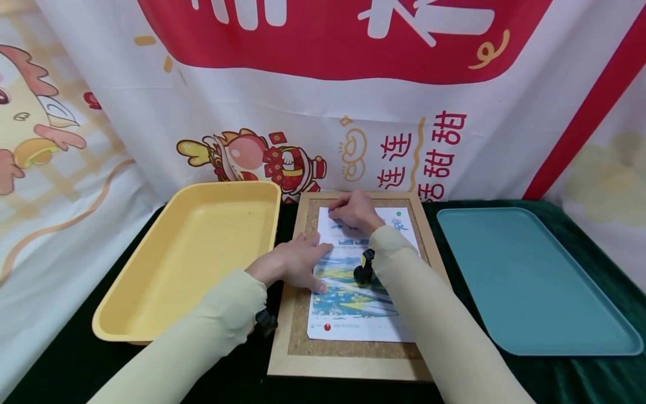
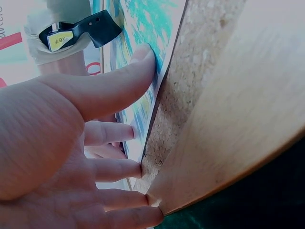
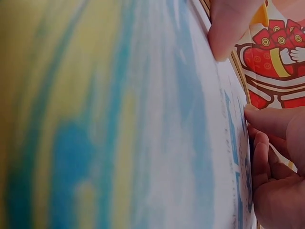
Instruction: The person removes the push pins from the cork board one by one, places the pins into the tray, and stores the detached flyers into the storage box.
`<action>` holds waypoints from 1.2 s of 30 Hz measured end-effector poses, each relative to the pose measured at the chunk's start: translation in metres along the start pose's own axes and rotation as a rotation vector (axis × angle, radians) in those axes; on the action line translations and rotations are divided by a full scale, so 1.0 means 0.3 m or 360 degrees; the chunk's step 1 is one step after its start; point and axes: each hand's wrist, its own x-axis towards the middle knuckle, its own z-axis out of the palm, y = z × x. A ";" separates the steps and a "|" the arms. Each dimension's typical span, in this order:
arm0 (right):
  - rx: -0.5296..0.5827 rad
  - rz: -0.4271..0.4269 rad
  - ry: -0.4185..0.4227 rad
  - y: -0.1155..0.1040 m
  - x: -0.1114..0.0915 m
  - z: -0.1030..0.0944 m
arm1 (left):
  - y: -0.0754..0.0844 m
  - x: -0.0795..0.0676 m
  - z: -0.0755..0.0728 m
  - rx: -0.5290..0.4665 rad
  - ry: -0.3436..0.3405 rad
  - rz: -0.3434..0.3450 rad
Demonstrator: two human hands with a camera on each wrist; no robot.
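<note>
A white printed sheet with blue-and-yellow artwork (image 1: 348,303) lies on a wood-framed cork board (image 1: 282,336), between a deep yellow plastic tray (image 1: 202,241) at left and a flat teal tray (image 1: 540,280) at right, on a surface draped in dark green cloth (image 1: 555,379). Pinning looks at least half done: a round red pin (image 1: 327,327) marks the sheet's near left corner, a small green pin (image 1: 398,214) its far right. The far left corner, where the right hand (image 1: 357,210) bends its fingers, appears to be in work; whether it grasps a pin cannot be told. The left hand (image 1: 298,261), spread and grasping nothing, rests along the left edge, thumb on the paper. The pale right sleeve (image 1: 434,303) hides the near right corner and any pin there; the right wrist view blurs the artwork close up.
</note>
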 end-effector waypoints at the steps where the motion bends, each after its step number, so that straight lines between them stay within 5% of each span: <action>1: -0.0002 -0.0005 -0.0002 0.000 0.000 0.000 | 0.001 0.001 0.000 0.0002 0.0000 0.0000; 28: -0.0120 0.0000 0.0024 -0.030 0.002 0.002 | -0.001 0.000 -0.001 0.0015 0.0001 -0.0012; 36: -0.0142 -0.0104 0.0063 -0.023 -0.002 0.012 | -0.003 0.001 0.006 0.0050 0.0008 0.0007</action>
